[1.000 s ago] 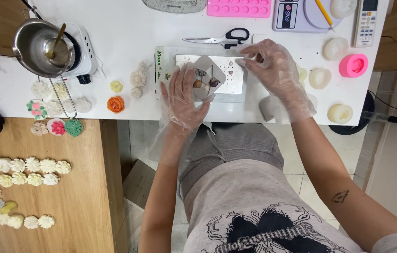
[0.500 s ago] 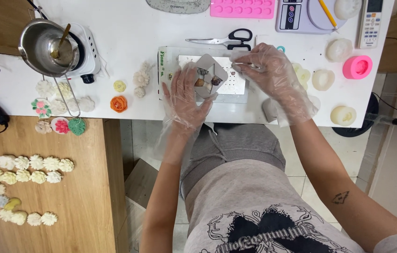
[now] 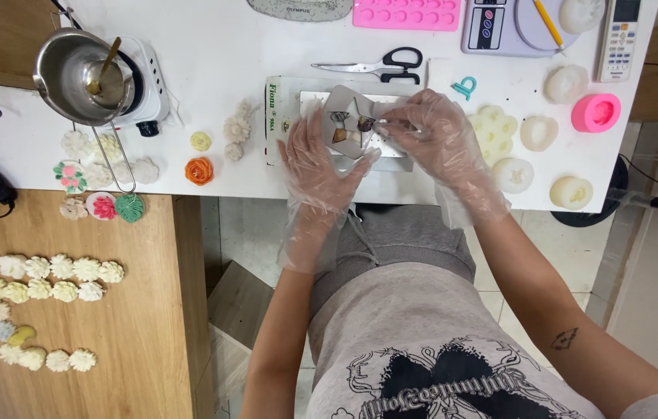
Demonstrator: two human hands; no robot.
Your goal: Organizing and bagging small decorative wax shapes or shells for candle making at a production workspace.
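Both my hands wear loose clear plastic gloves. My left hand point(image 3: 317, 159) holds a small grey folded gift box point(image 3: 347, 116) with clear windows, tilted above a flat white and green carton point(image 3: 276, 116) on the white table point(image 3: 212, 46). My right hand point(image 3: 434, 140) pinches at the box's right side, by a small dark and tan piece point(image 3: 364, 124) at its opening. What is inside the box is too small to make out.
Black-handled scissors point(image 3: 379, 66) lie just behind the box. A steel pot point(image 3: 80, 70) with a spoon sits on a small white hotplate at left. Flower-shaped pieces point(image 3: 201, 171) and silicone moulds point(image 3: 597, 112) lie around. Rows of pale flower pieces point(image 3: 41, 268) cover the wooden table point(image 3: 150, 326).
My right hand has moved left from beside the box onto its right side. The left hand keeps its grip and has shifted little.
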